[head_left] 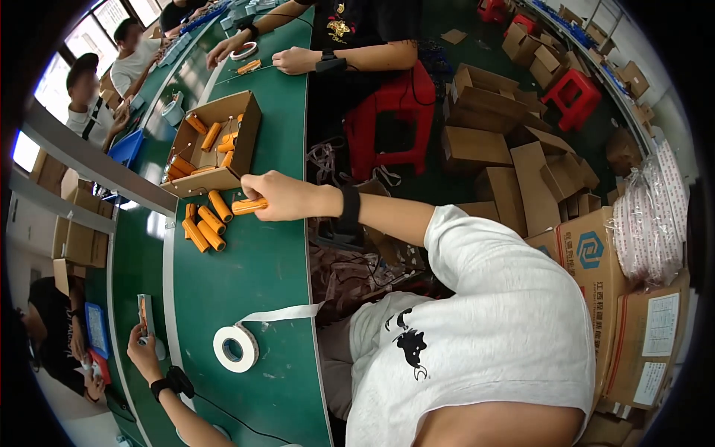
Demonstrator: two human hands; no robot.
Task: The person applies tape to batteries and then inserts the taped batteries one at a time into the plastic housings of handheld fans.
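Note:
My right hand (277,197) is closed on an orange battery (249,206), a wrapped cylinder, held just above the green table. Beside it lies a loose group of orange batteries (211,221). An open cardboard box (253,134) with more orange batteries, some with wires, stands just beyond that hand. My left hand (144,353), at the lower left, has its fingers round a long light grey housing (147,316) with an orange strip visible inside. A roll of white tape (236,349) lies flat between my arms, its loose end reaching the table edge.
Across the top, a person in black (365,37) works with an orange battery at the same table. Others sit along the far side. A red stool (395,112) and cardboard boxes (484,100) fill the floor. A grey metal post (97,164) crosses the left side.

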